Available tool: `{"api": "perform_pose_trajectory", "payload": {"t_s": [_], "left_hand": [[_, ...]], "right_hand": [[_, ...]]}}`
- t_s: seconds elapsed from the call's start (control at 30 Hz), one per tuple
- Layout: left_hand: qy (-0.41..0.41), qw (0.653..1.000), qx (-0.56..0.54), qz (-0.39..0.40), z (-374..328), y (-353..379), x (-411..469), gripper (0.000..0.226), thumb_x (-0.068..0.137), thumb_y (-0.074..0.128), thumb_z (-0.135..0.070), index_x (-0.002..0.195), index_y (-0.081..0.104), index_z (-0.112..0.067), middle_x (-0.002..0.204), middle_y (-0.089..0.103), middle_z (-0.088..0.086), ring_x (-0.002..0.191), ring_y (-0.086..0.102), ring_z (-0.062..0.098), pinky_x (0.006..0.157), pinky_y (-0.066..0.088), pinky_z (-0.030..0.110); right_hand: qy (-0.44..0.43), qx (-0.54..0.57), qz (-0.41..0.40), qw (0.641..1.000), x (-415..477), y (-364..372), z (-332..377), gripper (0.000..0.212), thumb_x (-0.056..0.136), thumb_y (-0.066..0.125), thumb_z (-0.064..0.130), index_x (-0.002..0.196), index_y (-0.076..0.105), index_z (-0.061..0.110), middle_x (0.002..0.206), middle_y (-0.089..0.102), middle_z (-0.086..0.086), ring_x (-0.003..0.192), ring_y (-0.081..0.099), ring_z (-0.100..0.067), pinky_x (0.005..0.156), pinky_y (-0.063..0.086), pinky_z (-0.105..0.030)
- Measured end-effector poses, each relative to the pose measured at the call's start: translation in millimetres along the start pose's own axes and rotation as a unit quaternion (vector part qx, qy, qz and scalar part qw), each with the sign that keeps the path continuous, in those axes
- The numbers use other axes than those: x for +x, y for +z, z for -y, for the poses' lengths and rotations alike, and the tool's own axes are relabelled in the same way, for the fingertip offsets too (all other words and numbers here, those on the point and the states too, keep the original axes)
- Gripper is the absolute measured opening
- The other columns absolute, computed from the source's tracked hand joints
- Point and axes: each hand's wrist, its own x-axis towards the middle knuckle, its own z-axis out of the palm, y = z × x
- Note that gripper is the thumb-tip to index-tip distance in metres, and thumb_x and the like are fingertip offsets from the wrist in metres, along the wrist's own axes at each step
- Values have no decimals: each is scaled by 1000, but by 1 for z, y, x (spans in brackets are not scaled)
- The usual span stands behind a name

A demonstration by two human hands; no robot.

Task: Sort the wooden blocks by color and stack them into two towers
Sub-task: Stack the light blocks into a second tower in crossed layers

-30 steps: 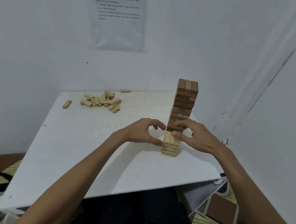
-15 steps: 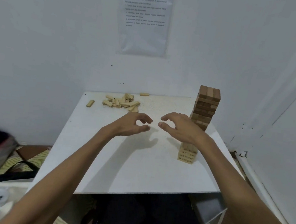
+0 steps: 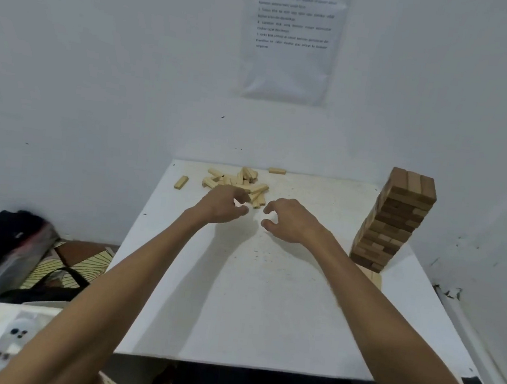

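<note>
**Block status: brown tower built, pale blocks mostly loose**

The dark brown tower [image 3: 395,219] stands upright at right of centre. It has many layers of three, alternate layers crossed, and some blocks sit slightly out of line. It appears tilted, top further right than base. Directly below its foot, the pale stack [image 3: 373,276] shows only part of its top. The pale block pile [image 3: 237,182] lies jumbled at upper centre. One stray pale block [image 3: 181,182] lies apart to its left, a second stray block [image 3: 277,171] to its upper right

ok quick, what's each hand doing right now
left hand: open, loosely curled, holding nothing
right hand: open, loosely curled, holding nothing
</note>
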Motion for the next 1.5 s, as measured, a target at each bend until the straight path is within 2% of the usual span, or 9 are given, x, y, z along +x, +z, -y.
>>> {"api": "perform_pose_trajectory", "payload": {"t_s": [0.17, 0.33, 0.4, 0.53, 0.63, 0.83, 1.03, 1.23, 1.5], "left_hand": [[1, 994, 113, -1, 1, 22, 33, 40, 98, 55, -25, 138, 59, -25, 140, 57, 2, 126, 54, 25, 96, 49, 39], [-18, 981, 190, -44, 8, 36, 44, 36, 98, 52, -23, 132, 64, -26, 136, 50, 5, 124, 50, 28, 90, 46, 40], [-17, 983, 168, -69, 12, 37, 47, 31, 98, 52, -22, 126, 67, -21, 135, 51, 5, 122, 50, 27, 87, 46, 39], [-1, 986, 118, -118, 15, 35, 54, 28, 98, 52, -20, 121, 66, -15, 127, 58, 5, 114, 56, 27, 80, 49, 39], [-3, 987, 95, -132, 15, 36, 57, 28, 99, 56, -29, 121, 65, -15, 121, 63, 3, 109, 59, 25, 80, 51, 39], [-17, 982, 82, -170, 14, 43, 60, 30, 94, 64, -44, 102, 72, -17, 106, 70, 0, 99, 61, 21, 79, 53, 39], [-35, 984, 21, -175, 12, 50, 57, 21, 86, 75, -35, 96, 72, -17, 100, 71, -3, 94, 62, 18, 81, 54, 38], [-17, 982, 6, -186, 11, 52, 55, 14, 87, 78, -27, 87, 75, -13, 88, 73, 0, 84, 65, 18, 78, 57, 39], [-6, 977, -53, -209, 19, 42, 44, 11, 84, 75, -23, 85, 72, -13, 79, 68, -6, 77, 64, 15, 72, 55, 33]], "right_hand": [[14, -44, 3, 999, 38, 14, -6, 45, 103, 46, 15, 147, 50, 21, 150, 47, -5, 133, 47, -28, 101, 48, -45], [-20, -75, 16, 997, 55, 31, -17, 57, 98, 43, 3, 151, 46, 25, 156, 38, 1, 131, 43, -28, 95, 50, -46], [-27, -82, 6, 996, 57, 37, -20, 54, 99, 43, 5, 150, 46, 24, 157, 36, 2, 133, 41, -27, 95, 49, -47], [-33, -81, -36, 996, 60, 40, -17, 40, 99, 45, 9, 137, 52, 16, 141, 51, -2, 119, 49, -28, 88, 49, -45], [-32, -74, -57, 995, 62, 41, -13, 35, 99, 44, 11, 133, 52, 13, 137, 52, -5, 113, 50, -28, 84, 50, -43], [3, -57, -111, 992, 54, 42, -11, 32, 101, 47, 16, 129, 62, 13, 132, 58, -3, 112, 55, -25, 83, 52, -38], [51, 8, -181, 982, 49, 48, -11, 19, 100, 58, 26, 99, 68, 10, 103, 61, -3, 93, 58, -23, 68, 44, -33], [85, 75, -192, 975, 47, 53, -9, 6, 95, 62, 10, 98, 68, 10, 105, 61, -6, 95, 58, -23, 77, 54, -40], [94, 116, -190, 970, 41, 54, -11, 25, 92, 62, 5, 117, 65, 8, 118, 59, -8, 106, 56, -25, 82, 51, -36]]}}
